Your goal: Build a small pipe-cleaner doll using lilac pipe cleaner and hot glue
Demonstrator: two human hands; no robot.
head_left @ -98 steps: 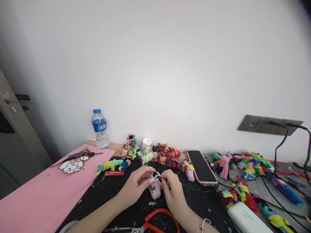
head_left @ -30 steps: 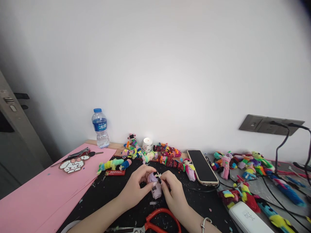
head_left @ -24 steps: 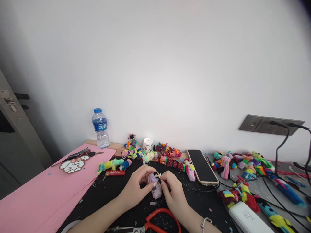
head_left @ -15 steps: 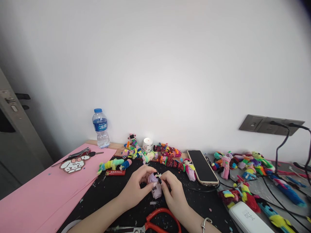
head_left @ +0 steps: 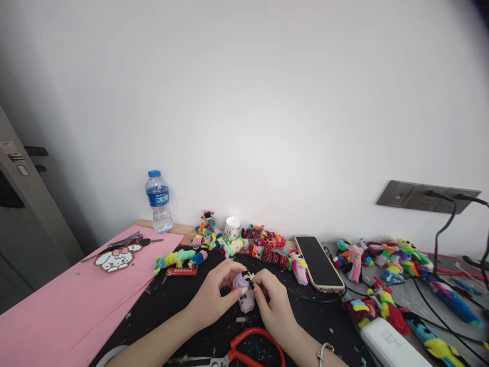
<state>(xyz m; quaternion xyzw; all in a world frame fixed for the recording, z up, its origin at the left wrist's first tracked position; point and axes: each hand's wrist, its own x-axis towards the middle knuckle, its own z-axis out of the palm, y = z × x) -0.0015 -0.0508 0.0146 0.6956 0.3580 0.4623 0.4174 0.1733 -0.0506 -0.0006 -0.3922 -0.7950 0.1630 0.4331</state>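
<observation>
— Both hands pinch what?
— My left hand (head_left: 211, 299) and right hand (head_left: 274, 306) clamp a small lilac doll (head_left: 244, 291), lower centre of frame. It looks soft and light; I'd hold its body, not the trim.

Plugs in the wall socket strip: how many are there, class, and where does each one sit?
2. Both sit in the socket strip on the wall at right: one plug mid-strip, the other plug at its right end. More may lie beyond the frame.

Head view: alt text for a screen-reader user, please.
Both hands, left hand and right hand, pinch a small lilac doll over a black mat. Red scissors lie nearer; a phone and colourful dolls lie beyond.
</observation>
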